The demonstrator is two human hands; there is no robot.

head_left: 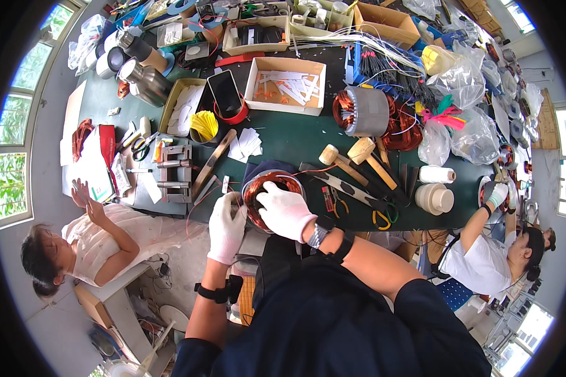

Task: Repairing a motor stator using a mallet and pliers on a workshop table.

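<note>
Near the table's front edge stands a motor stator [304,184], a grey ring packed with copper winding [277,179]. My right hand [287,213], in a white glove, reaches over its front, fingers curled onto the winding and partly hidden in the opening. Just left of the stator is my left hand [226,226], also gloved, its fingertips pinched together. Anything held in that pinch is too small to make out. A thin red wire [192,217] runs left of this hand. A small white piece [226,183] lies beyond its fingertips.
Two mallets [377,163], pliers [340,202] and another wound stator [368,112] lie to the right. A metal block [175,174], phone [225,91] and carton of paper strips [286,85] are left and ahead. One person [107,242] is at left; another [484,251] works at right.
</note>
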